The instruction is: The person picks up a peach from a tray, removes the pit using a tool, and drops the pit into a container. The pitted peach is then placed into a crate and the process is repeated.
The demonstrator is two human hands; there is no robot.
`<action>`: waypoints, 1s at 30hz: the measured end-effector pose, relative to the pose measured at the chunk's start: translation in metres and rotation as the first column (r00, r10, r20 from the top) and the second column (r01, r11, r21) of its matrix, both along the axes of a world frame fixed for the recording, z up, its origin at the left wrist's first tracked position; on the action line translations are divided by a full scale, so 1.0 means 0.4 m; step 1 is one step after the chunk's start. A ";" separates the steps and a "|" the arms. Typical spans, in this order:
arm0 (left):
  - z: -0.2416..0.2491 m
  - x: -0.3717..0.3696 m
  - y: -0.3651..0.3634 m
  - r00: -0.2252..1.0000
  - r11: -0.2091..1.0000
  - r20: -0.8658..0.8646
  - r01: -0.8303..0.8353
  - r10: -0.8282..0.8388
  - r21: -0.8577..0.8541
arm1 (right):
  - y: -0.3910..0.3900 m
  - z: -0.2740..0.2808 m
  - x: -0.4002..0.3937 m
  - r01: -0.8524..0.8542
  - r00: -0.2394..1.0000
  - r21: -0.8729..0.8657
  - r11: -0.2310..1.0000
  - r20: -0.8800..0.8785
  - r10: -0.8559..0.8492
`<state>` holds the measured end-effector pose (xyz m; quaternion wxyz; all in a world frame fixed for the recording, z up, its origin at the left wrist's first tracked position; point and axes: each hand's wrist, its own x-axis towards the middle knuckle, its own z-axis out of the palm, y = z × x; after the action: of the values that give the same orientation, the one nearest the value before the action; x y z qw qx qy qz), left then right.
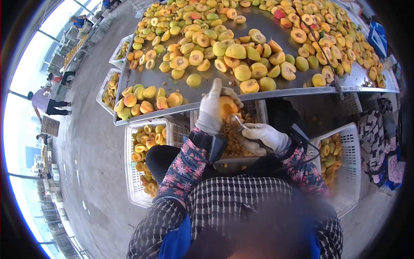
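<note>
Gloved in white, my left hand (211,108) is closed around a peach half (227,107), just past the near edge of the metal table. My right hand (266,137), gloved too, grips a small metal pitting tool (240,122) whose tip is at the fruit's lower right side. Below both hands stands a crate (262,111) with orange scraps and pieces of fruit in it. Many halved peaches (236,51), several with stones showing, lie on the metal table (172,113) in front of me.
A white crate (132,181) of pitted halves stands left of my legs, another crate (351,164) to the right. More fruit crates (105,97) line the table's left side. Patterned cloth (375,142) is at far right. Across the floor, a person (43,101) carries a basket (50,125).
</note>
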<state>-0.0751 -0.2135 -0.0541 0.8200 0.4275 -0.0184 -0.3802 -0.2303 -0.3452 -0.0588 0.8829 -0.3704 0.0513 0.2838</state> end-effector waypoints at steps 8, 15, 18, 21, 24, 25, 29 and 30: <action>0.041 0.023 0.081 0.975 0.982 -0.113 -0.188 0.190 0.029 | 0.024 -0.020 -0.022 0.159 0.935 -0.987 -0.022 0.144 0.325; 0.123 0.148 0.426 0.506 0.461 0.804 -0.659 -0.314 0.595 | 0.030 -0.072 -0.048 0.194 0.922 -0.980 -0.048 0.166 0.351; 0.109 0.196 0.435 0.355 0.273 0.745 -0.771 -0.565 0.575 | 0.039 -0.104 -0.037 0.164 0.918 -0.984 -0.070 0.126 0.375; 0.071 0.253 0.307 0.353 0.399 0.720 -0.648 -0.598 0.649 | 0.054 -0.102 -0.024 0.117 0.910 -0.988 -0.098 0.067 0.408; 0.004 0.315 0.167 0.185 0.532 0.743 -0.591 -0.643 0.607 | 0.059 -0.102 -0.023 0.097 0.916 -0.990 -0.097 0.051 0.399; -0.030 0.335 0.131 0.175 0.494 0.700 -0.593 -0.692 0.636 | 0.059 -0.109 -0.024 0.101 0.921 -0.992 -0.077 0.064 0.385; -0.075 0.397 0.067 0.234 0.311 0.494 -0.538 -0.837 0.783 | 0.059 -0.106 -0.026 0.085 0.920 -0.996 -0.025 0.068 0.385; -0.073 0.405 0.067 0.268 0.257 0.432 -0.504 -0.861 0.825 | 0.059 -0.108 -0.028 0.107 0.923 -0.994 -0.018 0.093 0.373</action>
<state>0.0867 -0.1866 -0.0831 0.1171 0.9294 -0.3347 -0.1029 -0.2417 -0.3217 -0.1020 0.3196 -0.9290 0.0493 0.1800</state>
